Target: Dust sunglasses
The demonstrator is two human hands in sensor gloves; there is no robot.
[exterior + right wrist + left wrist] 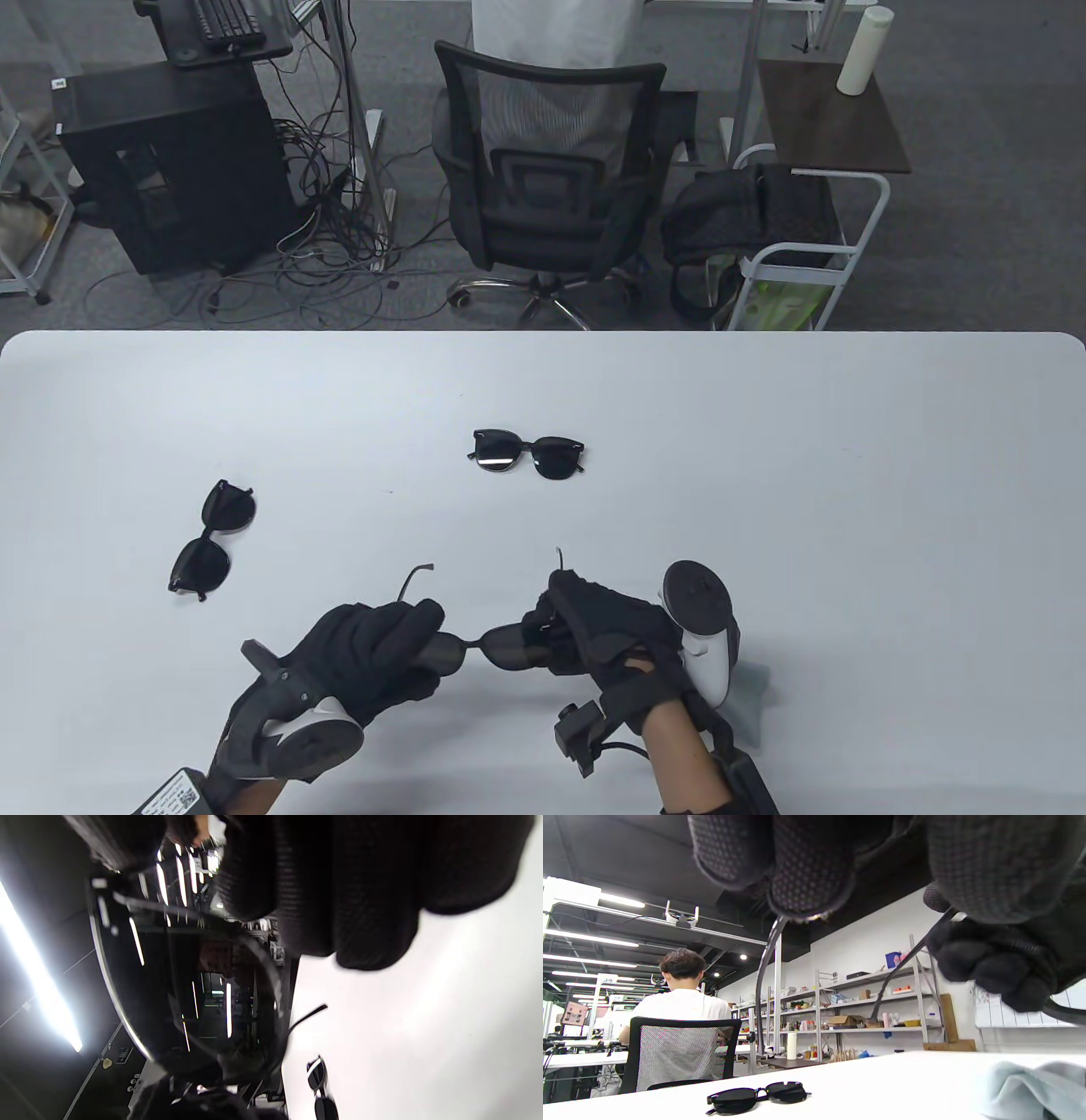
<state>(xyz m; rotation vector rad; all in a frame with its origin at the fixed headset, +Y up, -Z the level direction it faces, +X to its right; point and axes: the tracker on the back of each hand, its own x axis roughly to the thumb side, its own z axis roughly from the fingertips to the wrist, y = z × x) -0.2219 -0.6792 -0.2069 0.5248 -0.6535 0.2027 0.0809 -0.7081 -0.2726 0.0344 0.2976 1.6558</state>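
Black sunglasses [484,649] held up between both our hands
Left hand [373,649] and right hand [607,632] each pinch a lens end; next we judge the cloth [1031,1086] is needed

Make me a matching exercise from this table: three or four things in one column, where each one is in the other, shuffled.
Things:
1. held sunglasses
2. middle sunglasses
3. left sunglasses
4. grey cloth

Places:
A. lying at the table's left side
B. beside the right hand, partly hidden
C. gripped between both hands, left hand on one lens
D. lying folded mid-table

Pairs: 1-C, 2-D, 3-A, 4-B
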